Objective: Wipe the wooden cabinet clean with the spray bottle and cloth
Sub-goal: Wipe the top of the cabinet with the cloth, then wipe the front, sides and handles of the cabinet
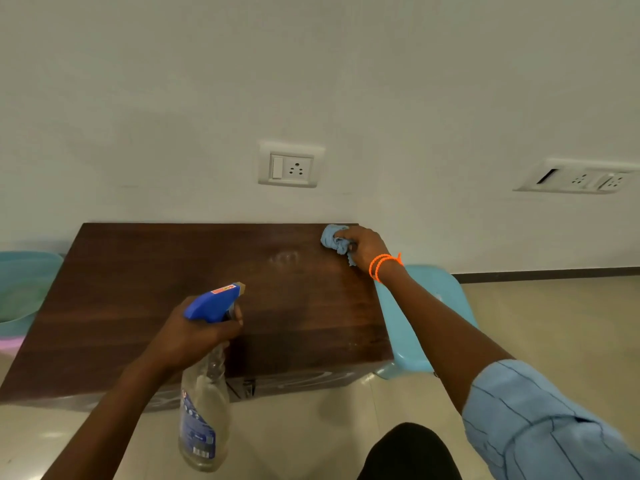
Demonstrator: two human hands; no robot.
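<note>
Clear plastic spray bottle (pixel 204 410) hangs nearest, left hand (pixel 194 336) curled round its neck, blue nozzle aimed over the wooden cabinet (pixel 138 306). Farther back, right hand (pixel 363 245) grips the bunched blue cloth (pixel 334 240), pressing it on the cabinet's far right corner by the wall (pixel 311 81).

Cabinet (pixel 145 299): dark brown wood grain, faint pale smear on top. Cloth (pixel 334 240): light blue. Spray bottle (pixel 204 403): clear body, blue label, blue trigger head with red sticker. Wrist band (pixel 382 265): bright orange. Sleeve (pixel 540 424): pale blue, thin dark stripes. Stool (pixel 419 323): light blue. Wall (pixel 311 71): white. Floor (pixel 554 323): beige.
</note>
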